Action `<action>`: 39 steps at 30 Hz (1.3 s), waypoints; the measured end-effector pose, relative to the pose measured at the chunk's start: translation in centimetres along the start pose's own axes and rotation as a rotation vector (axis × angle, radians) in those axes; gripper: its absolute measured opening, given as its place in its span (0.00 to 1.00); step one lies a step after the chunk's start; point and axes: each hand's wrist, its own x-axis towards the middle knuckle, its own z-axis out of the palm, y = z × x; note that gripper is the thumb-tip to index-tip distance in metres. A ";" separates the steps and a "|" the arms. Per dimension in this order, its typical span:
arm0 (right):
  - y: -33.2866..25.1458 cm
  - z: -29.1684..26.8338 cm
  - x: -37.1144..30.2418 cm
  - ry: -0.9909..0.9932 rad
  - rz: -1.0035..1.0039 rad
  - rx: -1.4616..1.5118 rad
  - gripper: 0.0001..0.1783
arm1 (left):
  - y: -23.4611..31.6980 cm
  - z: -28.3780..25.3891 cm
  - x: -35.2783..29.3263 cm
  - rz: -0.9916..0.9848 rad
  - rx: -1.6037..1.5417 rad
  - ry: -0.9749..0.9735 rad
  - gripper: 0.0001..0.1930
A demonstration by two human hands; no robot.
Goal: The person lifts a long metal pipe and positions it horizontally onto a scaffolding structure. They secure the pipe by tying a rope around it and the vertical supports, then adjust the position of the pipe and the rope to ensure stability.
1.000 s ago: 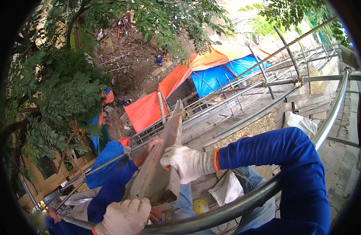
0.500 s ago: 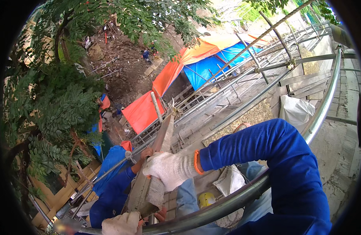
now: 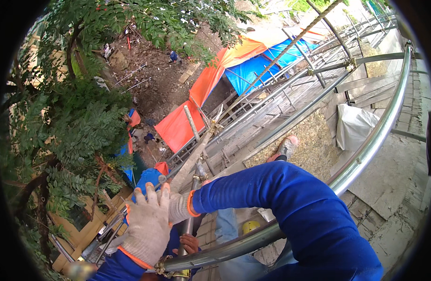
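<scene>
My left hand (image 3: 149, 225), in a pale knitted glove with an orange cuff, is stretched out with its fingers apart. It lies over or just in front of my right hand (image 3: 179, 208), whose glove shows mostly at the wrist; its fingers are hidden. Just beyond both hands a narrow grey timber (image 3: 193, 161) runs up and away; I cannot tell whether either hand touches it. Below, another person's bare hand (image 3: 189, 243) is on an upright metal pipe (image 3: 188, 225). A curved guard pipe (image 3: 239, 249) crosses under my right sleeve.
A clamp (image 3: 163, 264) joins pipes at the bottom. A yellow round object (image 3: 250, 227) lies beside jeans-clad legs (image 3: 226, 229). A shoe (image 3: 288, 146) rests on a board. A white sack (image 3: 353, 126), orange tarps (image 3: 175, 131) and tree branches (image 3: 75, 126) surround the scaffold.
My left hand has risen from the lower edge and spread out before my right hand, which has shifted left. The wide grey board they were on no longer shows there.
</scene>
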 end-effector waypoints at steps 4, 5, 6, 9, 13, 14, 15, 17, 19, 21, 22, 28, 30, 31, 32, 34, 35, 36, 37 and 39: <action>8.3 -3.3 -3.5 0.193 -0.129 -0.600 0.26 | -1.0 6.5 1.7 -0.115 0.049 -0.212 0.57; 10.6 -6.9 -6.3 0.061 0.008 -0.852 0.21 | -1.1 8.7 1.9 -0.150 0.018 -0.255 0.58; 13.3 -10.8 -9.0 -0.004 0.116 -0.999 0.24 | -1.2 9.8 2.2 -0.195 0.021 -0.325 0.58; 20.6 -23.9 -19.1 -0.128 0.581 -1.386 0.32 | -1.9 12.6 4.3 -0.257 -0.062 -0.261 0.53; 21.7 -34.7 -26.8 -0.318 1.217 -1.067 0.35 | -1.6 17.0 10.4 -0.302 -0.181 -0.161 0.51; 22.0 -35.2 -28.9 -0.297 1.262 -0.860 0.33 | -1.6 17.5 12.3 -0.312 -0.220 -0.139 0.50; 23.5 -34.6 -31.1 -0.260 1.187 -0.850 0.32 | -1.9 17.0 14.7 -0.312 -0.205 -0.119 0.49; 23.5 -30.4 -31.2 -0.317 0.969 -0.834 0.26 | -1.5 19.6 18.1 -0.291 -0.256 -0.117 0.49; 20.2 -27.4 -29.7 -0.444 0.781 -0.873 0.19 | -0.4 22.8 21.6 -0.303 -0.380 -0.180 0.48; 17.2 -24.3 -30.1 -0.466 0.749 -0.855 0.16 | 1.8 25.7 25.0 -0.282 -0.423 -0.207 0.46; 15.7 -23.4 -30.1 -0.418 0.753 -0.828 0.15 | 2.9 26.5 27.0 -0.278 -0.418 -0.201 0.45; 13.7 -23.3 -28.2 -0.538 0.877 -0.915 0.14 | 5.3 33.0 34.5 -0.345 -0.440 -0.063 0.39; 13.8 -22.4 -28.0 -0.562 0.872 -0.922 0.14 | 5.0 34.0 34.5 -0.398 -0.445 -0.072 0.40; 13.3 -21.7 -28.0 -0.552 0.882 -0.895 0.13 | 4.4 33.5 34.5 -0.375 -0.475 -0.121 0.37; 12.7 -21.0 -28.0 -0.541 0.891 -0.867 0.12 | 3.8 32.9 34.5 -0.353 -0.503 -0.171 0.35; 10.2 -19.5 -26.7 -0.488 0.899 -0.791 0.15 | 3.0 34.4 34.2 -0.358 -0.528 -0.196 0.33; 9.2 -18.8 -26.2 -0.477 0.896 -0.754 0.17 | 2.8 36.2 33.9 -0.374 -0.523 -0.175 0.33; 7.9 -18.1 -26.1 -0.471 0.906 -0.719 0.20 | 3.2 37.4 33.9 -0.378 -0.521 -0.148 0.32; 7.1 -17.7 -26.0 -0.444 0.936 -0.673 0.20 | 2.9 37.1 33.8 -0.353 -0.567 -0.193 0.32; 4.9 -17.4 -24.6 -0.453 0.914 -0.597 0.20 | 3.0 38.5 33.5 -0.340 -0.625 -0.216 0.34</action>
